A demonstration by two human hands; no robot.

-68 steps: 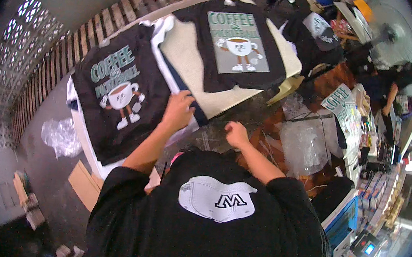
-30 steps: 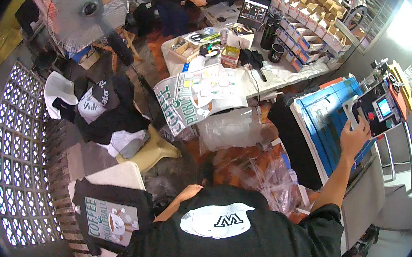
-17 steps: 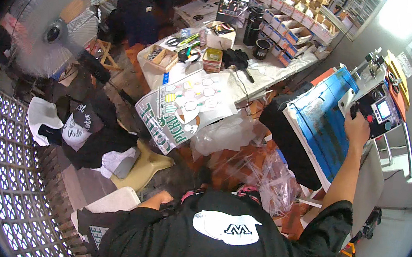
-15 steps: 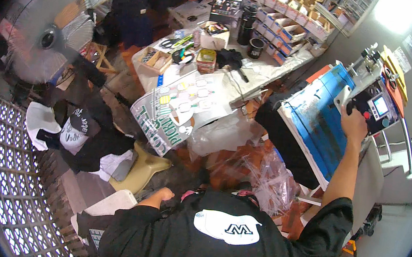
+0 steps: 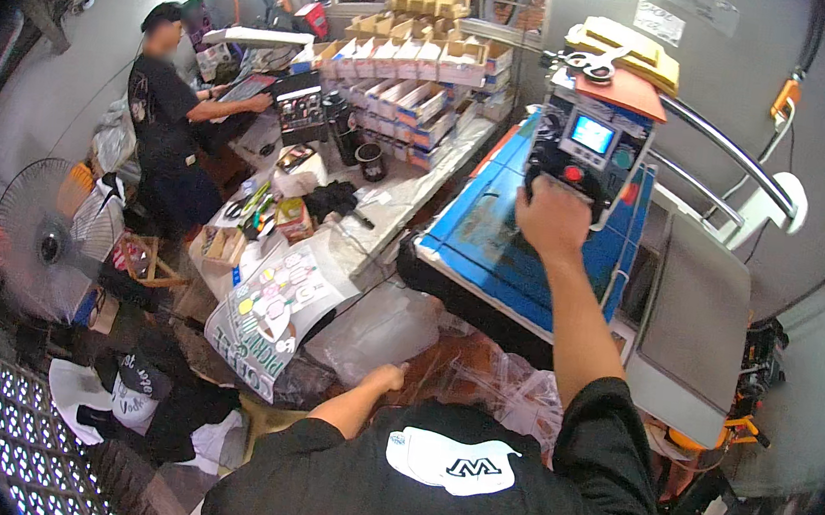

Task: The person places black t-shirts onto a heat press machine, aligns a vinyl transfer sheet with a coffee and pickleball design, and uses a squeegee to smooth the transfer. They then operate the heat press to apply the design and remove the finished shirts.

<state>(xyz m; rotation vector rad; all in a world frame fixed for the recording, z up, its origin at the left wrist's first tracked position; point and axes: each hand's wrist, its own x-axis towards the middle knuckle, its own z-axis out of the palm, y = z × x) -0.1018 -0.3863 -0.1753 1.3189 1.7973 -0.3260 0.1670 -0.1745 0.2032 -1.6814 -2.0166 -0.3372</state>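
My right hand (image 5: 551,218) is closed around a black handle on the front of the heat press's control box (image 5: 591,141), which has a lit screen and a red knob. Beneath it spreads a blue, scuffed flat surface (image 5: 497,216) with dark marks. Black cloth (image 5: 468,299) hangs at its near left edge. To the right lies a grey flat pad (image 5: 693,312). My left hand (image 5: 385,378) hangs low in front of me, fingers curled and nothing visible in it. The nearest thing to it is clear plastic sheeting (image 5: 389,336).
A printed sheet (image 5: 270,318) drapes off the white worktable (image 5: 407,217). Small boxes (image 5: 402,65) are stacked behind. Scissors (image 5: 596,64) lie atop the press, and a metal bar (image 5: 735,156) extends right. A fan (image 5: 50,245) stands left; another person (image 5: 169,101) works at the back.
My view has swung right and up. The control box now shows over the blue surface, and the grey pad has come into sight. My right hand stays on the handle; my left has moved forward.
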